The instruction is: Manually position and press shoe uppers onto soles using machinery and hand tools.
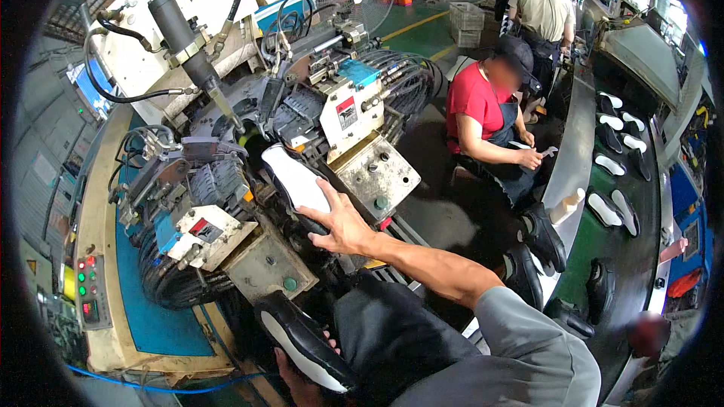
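My right hand reaches forward and grips a shoe with a white sole, thumb and fingers on either side of its near end. The sole faces up, and the far end of the shoe sits between the jaws of a machine. Low in the view, my left hand is wrapped round a black shoe upper with a white bottom. That shoe lies slanted beside my thigh and hides much of the hand.
Two metal control boxes with green buttons flank the work spot. On the right, a conveyor carries several black and white shoes. A co-worker in a red shirt sits beside it, handling something small. A button panel stands at the left.
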`<state>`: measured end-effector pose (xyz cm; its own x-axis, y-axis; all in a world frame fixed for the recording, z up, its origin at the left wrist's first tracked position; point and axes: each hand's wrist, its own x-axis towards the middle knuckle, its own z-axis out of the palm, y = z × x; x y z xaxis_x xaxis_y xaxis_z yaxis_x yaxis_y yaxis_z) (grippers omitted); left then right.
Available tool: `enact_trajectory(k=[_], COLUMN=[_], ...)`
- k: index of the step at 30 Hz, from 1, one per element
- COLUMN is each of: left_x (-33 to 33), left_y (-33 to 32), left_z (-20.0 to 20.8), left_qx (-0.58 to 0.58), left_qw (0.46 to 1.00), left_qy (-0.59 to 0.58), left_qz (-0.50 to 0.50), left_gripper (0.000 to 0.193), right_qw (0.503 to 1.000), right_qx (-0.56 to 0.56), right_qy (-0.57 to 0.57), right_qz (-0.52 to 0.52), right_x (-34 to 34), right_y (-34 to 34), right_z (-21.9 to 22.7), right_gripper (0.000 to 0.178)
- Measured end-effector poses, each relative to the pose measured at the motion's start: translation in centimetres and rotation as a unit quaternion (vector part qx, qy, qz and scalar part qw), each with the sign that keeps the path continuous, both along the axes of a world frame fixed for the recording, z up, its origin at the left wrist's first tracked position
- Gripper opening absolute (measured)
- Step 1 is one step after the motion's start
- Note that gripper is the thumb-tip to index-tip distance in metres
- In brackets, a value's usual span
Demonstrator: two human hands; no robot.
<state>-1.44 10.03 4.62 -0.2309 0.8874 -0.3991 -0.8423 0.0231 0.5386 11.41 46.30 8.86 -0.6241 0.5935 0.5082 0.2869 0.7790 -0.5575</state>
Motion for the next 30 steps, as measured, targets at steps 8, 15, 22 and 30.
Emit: enact_trajectory(k=[8,15,22,30], left_x=[2.1,7.0,7.3,5.0], left_y=[-5.1,-3.7,-2.0,1.9], left_z=[-4.1,-0.7,-3.3,-7.4], left_qx=[-0.024,-0.138,-0.13,-0.163], left_qw=[0.994,0.989,0.99,0.984], left_qy=[-0.104,-0.03,-0.041,0.03], left_qz=[-0.004,0.034,-0.026,-0.063], left_gripper=[0.115,0.102,0.091,0.074], right_qw=[0.997,0.956,0.955,0.958], right_qx=[-0.004,0.207,0.191,0.175], right_qy=[-0.074,-0.202,-0.223,-0.225], right_qz=[-0.018,-0.053,-0.037,-0.037], right_x=[-0.5,-1.5,-2.6,-9.4], right_y=[-2.2,-3.9,-3.1,3.4], right_z=[-0.7,1.6,2.4,4.0], right_gripper=[0.07,0.076,0.071,0.072])
